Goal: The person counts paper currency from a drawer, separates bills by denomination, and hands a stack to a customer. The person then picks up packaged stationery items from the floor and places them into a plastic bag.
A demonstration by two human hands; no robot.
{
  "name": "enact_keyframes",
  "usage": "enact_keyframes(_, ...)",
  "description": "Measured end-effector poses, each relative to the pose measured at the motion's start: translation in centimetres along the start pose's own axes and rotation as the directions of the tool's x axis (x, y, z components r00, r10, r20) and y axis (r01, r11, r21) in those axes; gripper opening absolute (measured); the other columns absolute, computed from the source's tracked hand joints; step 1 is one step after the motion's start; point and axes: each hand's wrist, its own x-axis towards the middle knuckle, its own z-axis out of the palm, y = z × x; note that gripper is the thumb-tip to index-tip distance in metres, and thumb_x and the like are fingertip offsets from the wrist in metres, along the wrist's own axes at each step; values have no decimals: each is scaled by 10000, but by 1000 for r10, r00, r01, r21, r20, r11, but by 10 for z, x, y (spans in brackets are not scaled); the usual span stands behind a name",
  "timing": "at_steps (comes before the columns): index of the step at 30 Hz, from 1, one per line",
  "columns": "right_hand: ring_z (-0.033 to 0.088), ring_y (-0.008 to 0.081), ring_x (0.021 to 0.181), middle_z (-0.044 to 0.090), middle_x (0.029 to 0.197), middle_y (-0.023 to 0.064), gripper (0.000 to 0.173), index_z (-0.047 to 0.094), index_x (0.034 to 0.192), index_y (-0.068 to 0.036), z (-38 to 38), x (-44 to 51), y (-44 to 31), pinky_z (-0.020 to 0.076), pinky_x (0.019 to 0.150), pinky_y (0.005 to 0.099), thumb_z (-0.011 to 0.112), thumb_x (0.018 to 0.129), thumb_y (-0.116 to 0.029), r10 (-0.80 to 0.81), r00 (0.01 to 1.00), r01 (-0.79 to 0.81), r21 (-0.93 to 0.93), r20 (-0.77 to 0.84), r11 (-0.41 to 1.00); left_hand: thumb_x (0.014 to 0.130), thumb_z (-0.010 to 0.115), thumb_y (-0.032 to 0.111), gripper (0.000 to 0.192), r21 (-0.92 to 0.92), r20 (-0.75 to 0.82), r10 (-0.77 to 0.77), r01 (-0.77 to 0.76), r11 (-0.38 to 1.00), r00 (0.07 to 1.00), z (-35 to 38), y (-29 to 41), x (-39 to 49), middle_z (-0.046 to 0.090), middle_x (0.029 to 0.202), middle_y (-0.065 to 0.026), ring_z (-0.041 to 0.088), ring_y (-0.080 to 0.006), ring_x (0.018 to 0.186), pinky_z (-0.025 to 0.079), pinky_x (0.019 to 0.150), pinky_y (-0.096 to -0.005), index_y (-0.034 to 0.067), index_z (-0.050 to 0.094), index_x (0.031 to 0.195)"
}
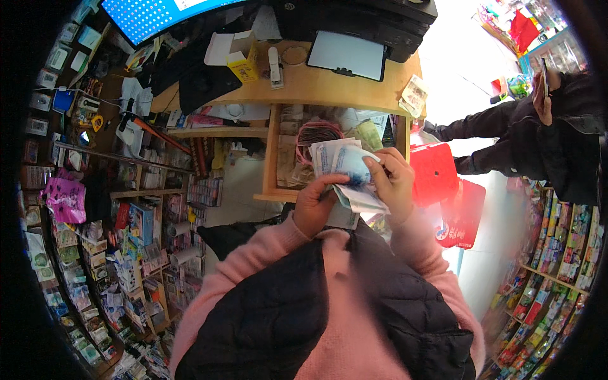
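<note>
A fanned bundle of banknotes (351,164) is held in front of my chest, above an open wooden drawer (271,152). My left hand (317,202) grips the bundle from the left, its thumb lying across the notes. On the right, my right hand (392,178) pinches the upper edge of a bluish note between thumb and fingers. Some notes fold downward below my hands. Inside the drawer lie a pink-rimmed round container (320,133), more paper money (288,156) and a greenish note (368,135). My hands hide part of the drawer's front.
On the wooden desk (313,92) stand a black printer (351,21), a yellow box (243,66), a stapler (275,66) and loose banknotes (414,95). A red plastic stool (433,173) is right of the drawer. A person in dark clothes (522,123) stands beyond, holding a phone. Stocked shelves (560,247) flank both sides.
</note>
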Motion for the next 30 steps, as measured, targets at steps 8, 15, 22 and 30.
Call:
enact_keyframes(8, 506, 110, 575, 544, 637, 24, 198, 557, 683, -17, -18, 1, -6, 394, 514, 232, 606, 824, -147, 127, 940, -260, 420, 318, 869, 851, 499, -57, 227, -104, 27, 3, 0, 995, 1000, 0, -2, -3, 608, 1002, -67, 562, -139, 965, 444, 855, -270, 26, 588, 1043)
enact_keyframes(15, 399, 54, 537, 483, 628, 3, 240, 500, 639, -20, 4, 13, 9, 300, 465, 226, 694, 755, -99, 295, 927, -362, 349, 232, 864, 832, 481, -87, 278, 127, 108, -37, 23, 992, 993, -5, 1, -3, 620, 979, -63, 580, -146, 918, 445, 829, -258, 58, 600, 1036)
enact_keyframes(22, 585, 163, 626, 608, 732, 108, 164, 655, 838, 22, -9, -6, -11, 457, 580, 246, 620, 818, -137, -87, 996, 90, -93, 29, 992, 828, 474, -91, 317, -257, -120, -13, -19, 966, 993, 6, 6, 2, 580, 1088, -82, 539, -159, 1026, 417, 891, -274, 61, 574, 1086)
enact_keyframes(30, 384, 29, 530, 451, 585, -50, 268, 513, 644, -46, -9, 13, 9, 300, 476, 188, 699, 780, -183, 380, 832, -541, 439, 405, 717, 808, 466, -100, 283, 114, 104, -7, -5, 994, 995, -5, -7, -4, 637, 945, -94, 598, -164, 922, 454, 835, -291, 46, 626, 989)
